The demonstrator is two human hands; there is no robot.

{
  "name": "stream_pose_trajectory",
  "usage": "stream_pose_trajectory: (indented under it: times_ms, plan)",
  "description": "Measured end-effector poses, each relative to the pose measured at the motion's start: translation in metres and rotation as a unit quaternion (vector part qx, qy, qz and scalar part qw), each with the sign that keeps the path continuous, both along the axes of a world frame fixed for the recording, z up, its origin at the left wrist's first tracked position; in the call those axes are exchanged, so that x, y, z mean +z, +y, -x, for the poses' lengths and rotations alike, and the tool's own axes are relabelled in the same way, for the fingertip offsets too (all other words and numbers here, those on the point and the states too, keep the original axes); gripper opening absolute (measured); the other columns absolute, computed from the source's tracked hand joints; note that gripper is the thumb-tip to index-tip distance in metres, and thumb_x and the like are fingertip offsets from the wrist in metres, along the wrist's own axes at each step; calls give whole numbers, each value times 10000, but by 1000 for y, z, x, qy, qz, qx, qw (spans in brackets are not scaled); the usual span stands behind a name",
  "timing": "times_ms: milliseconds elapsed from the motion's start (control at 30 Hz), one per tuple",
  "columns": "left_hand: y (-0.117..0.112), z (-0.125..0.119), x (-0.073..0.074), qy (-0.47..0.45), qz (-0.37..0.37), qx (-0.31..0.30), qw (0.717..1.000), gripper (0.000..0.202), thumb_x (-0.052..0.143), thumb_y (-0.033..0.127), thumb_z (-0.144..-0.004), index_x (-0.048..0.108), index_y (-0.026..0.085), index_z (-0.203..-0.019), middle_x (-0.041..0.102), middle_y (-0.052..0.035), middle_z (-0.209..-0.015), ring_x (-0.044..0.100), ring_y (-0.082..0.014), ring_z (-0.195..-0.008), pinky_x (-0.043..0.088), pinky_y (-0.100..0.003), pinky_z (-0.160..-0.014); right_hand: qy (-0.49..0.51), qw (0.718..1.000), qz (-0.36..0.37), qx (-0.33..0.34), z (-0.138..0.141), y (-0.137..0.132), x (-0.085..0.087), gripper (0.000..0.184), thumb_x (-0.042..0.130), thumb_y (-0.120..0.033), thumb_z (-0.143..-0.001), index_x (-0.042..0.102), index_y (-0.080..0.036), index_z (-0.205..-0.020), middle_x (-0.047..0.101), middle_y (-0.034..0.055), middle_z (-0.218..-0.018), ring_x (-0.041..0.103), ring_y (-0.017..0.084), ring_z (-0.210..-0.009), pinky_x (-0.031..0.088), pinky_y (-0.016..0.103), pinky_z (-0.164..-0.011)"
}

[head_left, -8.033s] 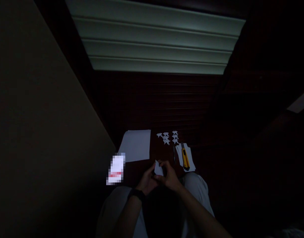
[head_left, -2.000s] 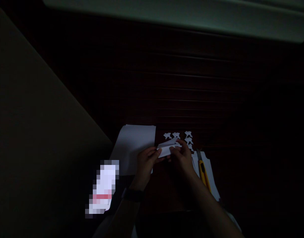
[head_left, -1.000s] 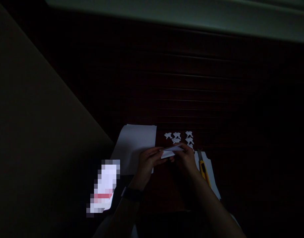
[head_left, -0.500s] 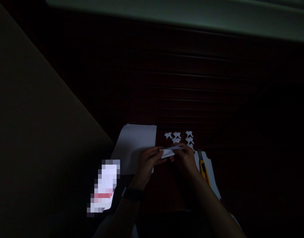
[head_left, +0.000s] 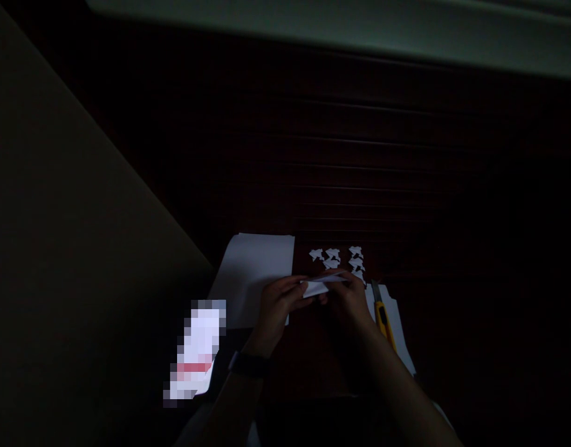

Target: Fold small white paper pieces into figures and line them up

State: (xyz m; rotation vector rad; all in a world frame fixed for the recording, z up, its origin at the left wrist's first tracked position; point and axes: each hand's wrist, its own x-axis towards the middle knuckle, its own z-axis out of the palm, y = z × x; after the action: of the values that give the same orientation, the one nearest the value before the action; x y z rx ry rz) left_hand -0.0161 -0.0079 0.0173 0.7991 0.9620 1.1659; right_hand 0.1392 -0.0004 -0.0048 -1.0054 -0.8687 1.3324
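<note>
A small folded piece of white paper point(head_left: 315, 288) is held between my two hands, above the dark table. My left hand point(head_left: 278, 301), with a dark band on its wrist, pinches the left end of the paper between thumb and fingers. At the right end, my right hand point(head_left: 351, 299) grips it, and part of the upper flap stands up near those fingers. Several folded white paper figures point(head_left: 332, 254) lie just beyond my hands; the nearest ones are partly hidden behind my right hand.
A stack of white paper sheets point(head_left: 252, 267) lies to the left. On the right, a yellow utility knife point(head_left: 383, 320) with its blade out rests on more white paper point(head_left: 401, 329). A bright, pixelated phone-like screen point(head_left: 204, 338) is at lower left. A wall point(head_left: 71, 236) rises on the left.
Almost nothing differs. Both hands keep their hold on the folded paper, with only a very slight shift of the right fingers and the upper flap.
</note>
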Motion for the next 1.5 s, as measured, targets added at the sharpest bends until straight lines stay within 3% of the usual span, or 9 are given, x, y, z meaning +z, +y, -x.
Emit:
stream_pose_trajectory:
  times_ms: [500,633,867,1067,1500]
  plan:
    - [1,1,0,-11,18,5,1000,308,742,264,-648,696,108,-910,700,-117,-924,656,-259,-867,557,-379,-751,-9,1000,8,-5,1,1,-1,220,635,-193,-655,638,-161,-873,660,5,-638,603,149,-469,486,235,-419]
    - [1,2,-2,-9,12,1,1000,288,716,257,-679,691,104,-921,696,-119,-930,652,-251,-876,555,-349,-740,-7,1000,7,24,-1,0,2,217,659,-206,-669,633,-148,-876,645,8,-611,605,146,-475,496,236,-436]
    - [1,4,-2,-34,20,15,999,265,721,232,-656,694,102,-885,703,-118,-895,659,-245,-853,546,-363,-765,4,995,4,101,-7,-5,16,336,761,-225,-615,626,-165,-918,672,22,-729,636,145,-554,521,238,-491]
    - [2,4,-2,-29,26,9,999,246,710,232,-669,691,106,-880,702,-110,-885,657,-243,-852,553,-353,-739,38,996,32,81,-7,-3,11,275,739,-231,-641,644,-152,-887,666,22,-693,630,143,-520,533,249,-485]
    - [1,0,-4,15,-6,26,1000,272,727,271,-659,685,117,-879,688,-98,-901,649,-256,-850,562,-393,-733,6,999,30,44,-2,-1,4,229,694,-192,-651,644,-148,-869,649,6,-625,612,135,-485,505,224,-445]
